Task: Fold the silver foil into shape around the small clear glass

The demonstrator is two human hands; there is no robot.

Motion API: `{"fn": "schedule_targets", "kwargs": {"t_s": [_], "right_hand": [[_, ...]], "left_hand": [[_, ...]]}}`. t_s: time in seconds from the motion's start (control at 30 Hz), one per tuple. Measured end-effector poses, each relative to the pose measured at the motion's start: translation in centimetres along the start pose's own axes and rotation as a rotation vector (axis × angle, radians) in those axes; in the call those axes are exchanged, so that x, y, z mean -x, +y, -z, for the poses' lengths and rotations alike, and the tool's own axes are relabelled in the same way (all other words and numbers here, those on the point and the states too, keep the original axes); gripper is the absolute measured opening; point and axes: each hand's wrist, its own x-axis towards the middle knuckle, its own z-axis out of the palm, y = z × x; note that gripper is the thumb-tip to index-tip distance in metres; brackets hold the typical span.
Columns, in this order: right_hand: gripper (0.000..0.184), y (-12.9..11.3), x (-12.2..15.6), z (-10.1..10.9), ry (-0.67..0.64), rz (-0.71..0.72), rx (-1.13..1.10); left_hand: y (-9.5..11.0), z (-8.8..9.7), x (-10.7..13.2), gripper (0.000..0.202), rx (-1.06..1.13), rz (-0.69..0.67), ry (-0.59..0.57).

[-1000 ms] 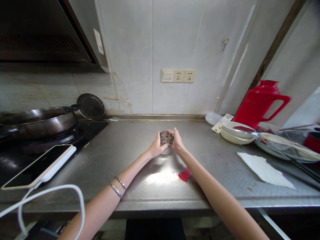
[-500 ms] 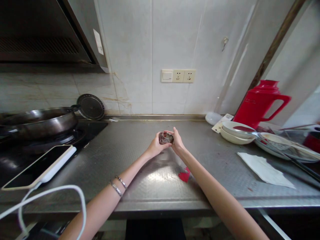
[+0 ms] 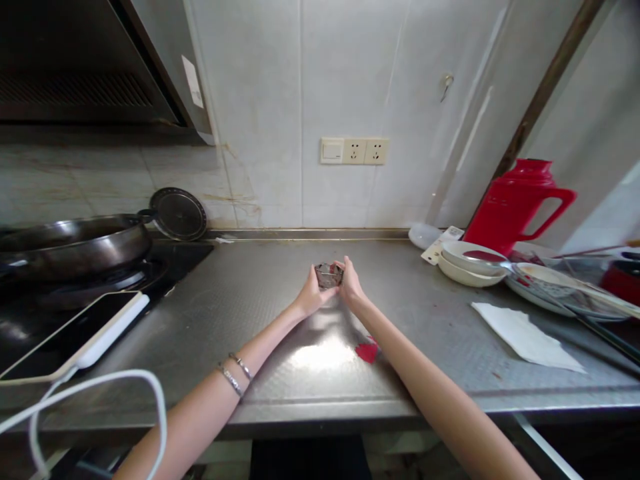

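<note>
Above the middle of the steel counter, my left hand point(image 3: 311, 295) curls around the left side of a small, clear, shiny object with dark brownish tones point(image 3: 329, 276). It looks like glass or clear plastic; its kind I cannot make out. From the other side my right hand point(image 3: 352, 283) closes on the same object, its fingers partly hiding the right edge, where a bit of red shows. Both hands meet at the object's near side. A torn red scrap point(image 3: 367, 351) lies on the counter beside my right forearm.
To the left are a cooktop with a steel pan point(image 3: 75, 247), a round dark lid point(image 3: 179, 215), and a phone point(image 3: 70, 333) with a white cable. Stacked bowls point(image 3: 470, 270), a red thermos jug point(image 3: 515, 207), a white paper napkin point(image 3: 525, 337) and dishes stand right.
The object has turned or tilted a little between my hands, and the right fingers have drawn in closer to it. My view has shifted slightly.
</note>
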Motion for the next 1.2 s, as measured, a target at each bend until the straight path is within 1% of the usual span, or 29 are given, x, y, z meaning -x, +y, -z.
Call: {"fn": "schedule_targets", "kwargs": {"t_s": [0.07, 0.13, 0.2, 0.27, 0.3, 0.33, 0.4, 0.47, 0.53, 0.6, 0.67, 0.77, 0.83, 0.93, 1.07, 1.13, 1.2], "right_hand": [[0.044, -0.7, -0.5, 0.6, 0.003, -0.002, 0.002], [0.047, -1.2, -0.7, 1.0, -0.007, -0.005, 0.005], [0.049, -1.6, -0.7, 1.2, -0.025, -0.006, 0.009], [0.050, -1.7, -0.5, 1.2, -0.054, -0.007, 0.019], [0.050, -1.8, -0.4, 1.1, -0.071, -0.004, 0.027], [0.050, -1.8, -0.3, 1.1, -0.088, 0.001, 0.035], [0.050, -1.9, -0.1, 1.0, -0.110, 0.013, 0.046], [0.049, -1.9, 0.0, 1.0, -0.109, 0.012, 0.051], [0.048, -1.9, 0.1, 1.0, -0.100, 0.002, 0.058], [0.048, -1.7, 0.0, 0.9, -0.097, 0.001, 0.064], [0.047, -1.3, -0.1, 0.8, -0.098, 0.014, 0.059], [0.044, -0.6, -0.2, 0.5, -0.086, 0.037, 0.028], [0.042, -0.3, -0.1, 0.1, -0.072, 0.057, 0.008], [0.036, 0.1, 0.4, -0.5, -0.049, 0.086, -0.003], [0.029, 0.4, 1.0, -1.1, -0.023, 0.115, -0.012], [0.031, 0.4, 0.9, -1.1, -0.011, 0.120, -0.018], [0.034, 0.1, 0.6, -0.7, 0.008, 0.114, -0.021]], "left_hand": [[0.1, -0.2, 0.0, 0.075, 0.004, -0.019, -0.051], [0.3, -0.4, -0.1, 0.065, 0.008, -0.029, -0.041], [0.4, -0.5, -0.2, 0.065, 0.028, -0.013, -0.003], [0.5, -0.4, -0.3, 0.072, 0.063, 0.017, 0.029], [0.5, -0.4, -0.3, 0.075, 0.090, 0.028, 0.023], [0.5, -0.4, -0.3, 0.075, 0.127, 0.032, -0.001], [0.6, -0.3, -0.4, 0.071, 0.215, 0.026, -0.088], [0.6, -0.3, -0.5, 0.067, 0.280, 0.024, -0.160], [0.5, -0.3, -0.6, 0.065, 0.286, 0.034, -0.175], [0.3, -0.1, -0.6, 0.062, 0.229, 0.023, -0.157], [0.2, 0.0, -0.4, 0.060, 0.125, -0.018, -0.109], [0.3, 0.0, -0.1, 0.058, -0.044, -0.069, 0.007], [0.6, -0.1, 0.1, 0.056, -0.130, -0.077, 0.101], [0.8, -0.1, 0.1, 0.054, -0.189, -0.073, 0.201], [0.5, 0.0, 0.1, 0.056, -0.152, -0.070, 0.217], [0.3, -0.2, 0.2, 0.068, -0.130, -0.057, 0.198], [0.2, -0.4, 0.5, 0.080, -0.105, -0.053, 0.140]]}}
